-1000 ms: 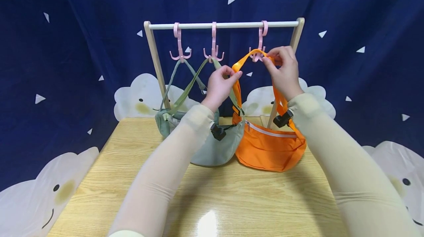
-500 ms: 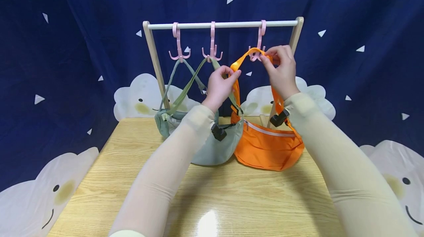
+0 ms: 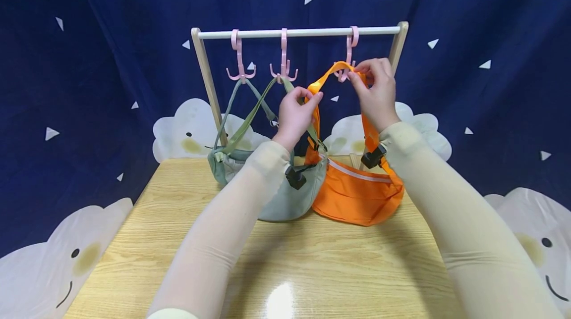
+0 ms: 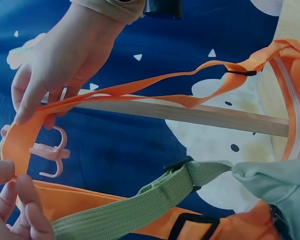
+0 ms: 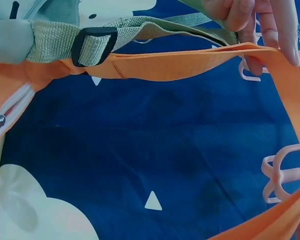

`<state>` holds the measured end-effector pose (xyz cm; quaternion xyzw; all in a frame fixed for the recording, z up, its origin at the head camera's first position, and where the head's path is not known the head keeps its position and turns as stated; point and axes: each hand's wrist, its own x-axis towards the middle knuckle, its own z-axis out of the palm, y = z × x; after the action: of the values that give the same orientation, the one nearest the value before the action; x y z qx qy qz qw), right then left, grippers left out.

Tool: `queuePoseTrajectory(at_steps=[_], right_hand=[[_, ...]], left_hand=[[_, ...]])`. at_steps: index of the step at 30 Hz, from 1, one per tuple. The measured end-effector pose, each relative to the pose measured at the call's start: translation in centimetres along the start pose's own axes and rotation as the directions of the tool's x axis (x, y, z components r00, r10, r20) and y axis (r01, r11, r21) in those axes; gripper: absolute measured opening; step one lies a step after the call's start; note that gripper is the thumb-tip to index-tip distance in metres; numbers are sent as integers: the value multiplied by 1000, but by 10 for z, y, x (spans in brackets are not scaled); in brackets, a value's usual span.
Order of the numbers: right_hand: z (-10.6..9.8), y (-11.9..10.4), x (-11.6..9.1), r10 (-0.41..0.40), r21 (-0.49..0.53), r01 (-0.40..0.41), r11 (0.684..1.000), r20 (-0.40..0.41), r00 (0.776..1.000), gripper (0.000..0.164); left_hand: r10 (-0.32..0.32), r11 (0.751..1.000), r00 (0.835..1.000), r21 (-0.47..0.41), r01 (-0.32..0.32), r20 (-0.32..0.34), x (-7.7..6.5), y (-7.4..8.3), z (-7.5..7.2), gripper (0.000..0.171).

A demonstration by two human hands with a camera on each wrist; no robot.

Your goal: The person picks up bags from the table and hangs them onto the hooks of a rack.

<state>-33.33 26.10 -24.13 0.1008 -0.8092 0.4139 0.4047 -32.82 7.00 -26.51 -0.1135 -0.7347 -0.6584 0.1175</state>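
Observation:
An orange waist bag (image 3: 357, 195) hangs by its strap (image 3: 327, 79) between my two hands, at the right of the rack. My left hand (image 3: 295, 115) pinches the strap's left side between thumb and fingers. With thumb and fingertips, my right hand (image 3: 378, 92) pinches it higher up on the right. The strap arches across the right pink hook (image 3: 349, 51); in the left wrist view, the hook's prongs (image 4: 52, 151) stand right beside the strap. A grey-green waist bag (image 3: 290, 202) overlaps the orange one's left edge, its green strap (image 3: 250, 123) looped on the middle pink hook (image 3: 284, 54).
A darker green bag (image 3: 217, 170) hangs from the left pink hook (image 3: 240, 54), partly behind the grey-green one. The white bar (image 3: 316, 32) of the wooden-legged rack carries the hooks. Below lies a wood-grain table (image 3: 192, 244); a dark blue curtain (image 3: 111, 61) stands behind.
The right hand has shifted slightly left and up with the strap. The orange bag has moved a little left and higher. The left hand has moved only slightly and still pinches the strap.

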Motion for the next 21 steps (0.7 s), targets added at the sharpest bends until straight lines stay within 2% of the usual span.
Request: queuePoseTrajectory(at_steps=[13, 21], right_hand=[[5, 3, -5, 35, -28, -34, 999, 42, 999, 33], [6, 7, -7, 64, -41, -61, 997, 58, 996, 32]], left_hand=[[-46, 998, 999, 46, 46, -3, -1, -10, -1, 28], [-11, 996, 1000, 88, 12, -12, -1, -13, 0, 27]])
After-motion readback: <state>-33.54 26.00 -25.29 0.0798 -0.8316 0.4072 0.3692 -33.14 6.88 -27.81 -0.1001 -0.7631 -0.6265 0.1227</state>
